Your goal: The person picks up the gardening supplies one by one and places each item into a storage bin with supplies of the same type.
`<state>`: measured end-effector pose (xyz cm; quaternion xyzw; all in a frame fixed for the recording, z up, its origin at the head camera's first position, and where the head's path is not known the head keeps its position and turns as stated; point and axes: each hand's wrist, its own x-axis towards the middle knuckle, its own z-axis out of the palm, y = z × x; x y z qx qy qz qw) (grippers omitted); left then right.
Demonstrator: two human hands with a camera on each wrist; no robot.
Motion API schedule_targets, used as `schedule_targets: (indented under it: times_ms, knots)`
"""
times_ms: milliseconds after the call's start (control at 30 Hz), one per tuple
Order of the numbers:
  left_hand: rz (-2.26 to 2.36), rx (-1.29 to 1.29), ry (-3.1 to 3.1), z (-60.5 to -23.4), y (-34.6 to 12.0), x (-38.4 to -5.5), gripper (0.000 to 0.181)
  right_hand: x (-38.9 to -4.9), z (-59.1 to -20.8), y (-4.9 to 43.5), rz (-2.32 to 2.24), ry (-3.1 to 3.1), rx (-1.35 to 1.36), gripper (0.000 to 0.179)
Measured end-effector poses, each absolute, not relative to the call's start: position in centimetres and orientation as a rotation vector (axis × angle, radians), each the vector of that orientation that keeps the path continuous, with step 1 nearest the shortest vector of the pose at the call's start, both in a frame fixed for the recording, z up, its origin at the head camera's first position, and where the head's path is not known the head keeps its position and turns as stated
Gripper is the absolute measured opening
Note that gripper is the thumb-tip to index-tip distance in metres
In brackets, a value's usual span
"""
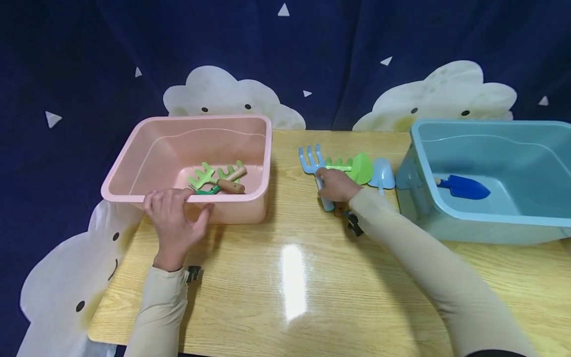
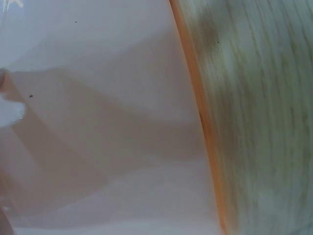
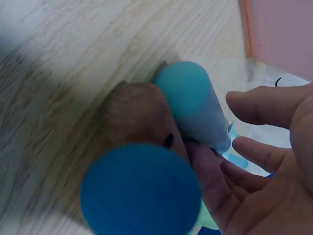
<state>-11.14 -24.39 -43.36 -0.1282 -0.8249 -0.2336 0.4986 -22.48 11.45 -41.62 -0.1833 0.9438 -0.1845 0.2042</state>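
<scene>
My left hand [image 1: 171, 213] grips the front rim of the pink bin [image 1: 236, 210], fingers over the edge and thumb against the outside wall. My right hand [image 1: 336, 186] is at the handle of a light blue hand fork [image 1: 311, 159]; in the right wrist view the thumb stands apart from that handle [image 3: 188, 93], while fingertips reach close beside it. Right by the hand lie a green rake [image 1: 341, 164], a green shovel [image 1: 362, 168] and a light blue shovel [image 1: 382, 173]. A wooden handle [image 3: 139, 110] and a blue handle end [image 3: 139, 191] are near the palm.
Inside the pink bin are green rakes [image 1: 202, 174] with wooden handles. At the right, a teal bin [image 1: 419, 218] holds a dark blue trowel [image 1: 468, 187]. Both bins stand on a wooden table [image 1: 250, 287] before a navy cloth [image 1: 334, 49] with clouds.
</scene>
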Motion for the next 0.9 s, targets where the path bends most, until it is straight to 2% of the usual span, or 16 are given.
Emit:
schedule_targets:
  times_ms: [900]
  knots:
    - [-0.559,-0.311,-2.002,-43.01,-24.26,-10.98,0.043,-22.29,-41.88,10.39,-0.424,2.67,-0.432,0.063]
